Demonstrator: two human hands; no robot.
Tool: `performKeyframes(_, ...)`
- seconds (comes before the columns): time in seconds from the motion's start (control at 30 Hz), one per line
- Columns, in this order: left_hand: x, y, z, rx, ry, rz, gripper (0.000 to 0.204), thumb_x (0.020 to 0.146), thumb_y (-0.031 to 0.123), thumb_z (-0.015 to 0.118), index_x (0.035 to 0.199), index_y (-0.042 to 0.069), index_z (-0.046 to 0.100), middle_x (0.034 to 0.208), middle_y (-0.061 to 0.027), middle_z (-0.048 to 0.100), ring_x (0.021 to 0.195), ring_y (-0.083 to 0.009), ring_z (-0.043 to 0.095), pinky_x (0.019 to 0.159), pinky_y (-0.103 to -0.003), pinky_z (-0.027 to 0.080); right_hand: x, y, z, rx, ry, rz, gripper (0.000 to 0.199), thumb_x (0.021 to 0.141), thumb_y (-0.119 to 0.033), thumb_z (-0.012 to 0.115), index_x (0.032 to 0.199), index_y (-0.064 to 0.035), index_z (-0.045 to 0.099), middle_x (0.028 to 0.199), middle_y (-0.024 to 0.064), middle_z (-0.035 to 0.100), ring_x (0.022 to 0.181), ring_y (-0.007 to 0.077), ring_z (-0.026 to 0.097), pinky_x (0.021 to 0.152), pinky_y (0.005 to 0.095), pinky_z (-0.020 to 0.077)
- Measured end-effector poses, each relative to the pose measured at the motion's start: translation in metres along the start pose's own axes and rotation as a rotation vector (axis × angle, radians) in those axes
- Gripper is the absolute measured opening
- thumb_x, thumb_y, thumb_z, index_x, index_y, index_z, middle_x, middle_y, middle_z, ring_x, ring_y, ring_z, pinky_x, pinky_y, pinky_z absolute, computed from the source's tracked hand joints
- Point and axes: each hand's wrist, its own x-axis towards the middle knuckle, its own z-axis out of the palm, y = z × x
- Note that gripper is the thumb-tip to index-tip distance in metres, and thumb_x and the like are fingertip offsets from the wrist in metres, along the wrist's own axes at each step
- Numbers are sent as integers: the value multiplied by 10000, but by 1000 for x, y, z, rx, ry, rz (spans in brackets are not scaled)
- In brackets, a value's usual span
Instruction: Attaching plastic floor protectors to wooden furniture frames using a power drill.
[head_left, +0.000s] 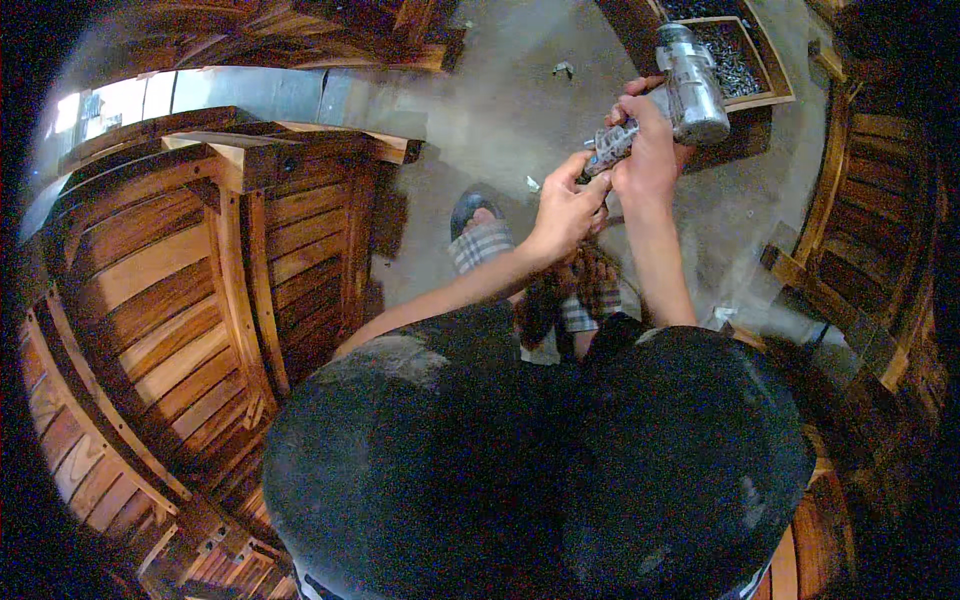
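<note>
A silver, pistol-shaped power tool (695, 95) is held in front of me at the upper right, its round metal body beside a box of small metal parts. My right hand (645, 150) is wrapped round its handle. At the handle's lower end, where a small blue part shows, my left hand (575, 205) is closed with thumb and fingers pinched. The fingers hide just what the left hand grips there. The wooden box (765, 97) has compartments and contains many small metal pieces that look like screws.
Slatted wooden furniture frames (235, 270) stand at my left, and another wooden frame (830, 190) is at the right. More wooden pieces (400, 50) lie at the top left. Small white scraps (563, 69) lie on the concrete floor (500, 110). My sandalled foot (478, 215) is below.
</note>
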Motion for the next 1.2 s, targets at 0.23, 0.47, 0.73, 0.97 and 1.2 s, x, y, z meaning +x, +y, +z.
performKeyframes(0.23,0,-5,-4,66,40,-7,224,906,106,537,1115,48,480,546,12,441,379,-72,379,354,-249,294,1,7,-5,-21,-25,3,281,730,24,580,949,-125,488,811,-5,541,607,117,496,559,265,438)
performKeyframes(0.47,-4,5,-5,-121,-73,-70,191,913,114,531,1088,57,478,574,12,437,407,-70,386,375,-247,315,-2,1,-4,-21,4,-24,307,704,46,574,949,-120,494,810,-6,545,617,118,507,568,269,447)
performKeyframes(0.73,-3,2,-5,80,7,-6,166,914,110,519,1065,59,475,555,11,441,387,-77,390,352,-253,308,-5,3,4,-27,-7,-43,285,699,62,563,922,-100,495,803,15,544,605,125,503,556,269,446)
performKeyframes(0.97,-1,0,-7,19,-46,-4,157,920,108,509,1063,64,464,544,9,431,375,-74,361,352,-249,277,-1,2,-1,-2,-24,43,282,704,66,568,920,-103,498,810,14,550,615,120,503,548,270,441)
performKeyframes(1.2,2,1,-10,-212,-111,-108,141,925,94,498,1057,84,449,543,13,386,384,-80,350,368,-254,282,2,5,-2,54,8,66,297,703,57,571,938,-110,500,805,-4,550,614,114,503,564,268,441)
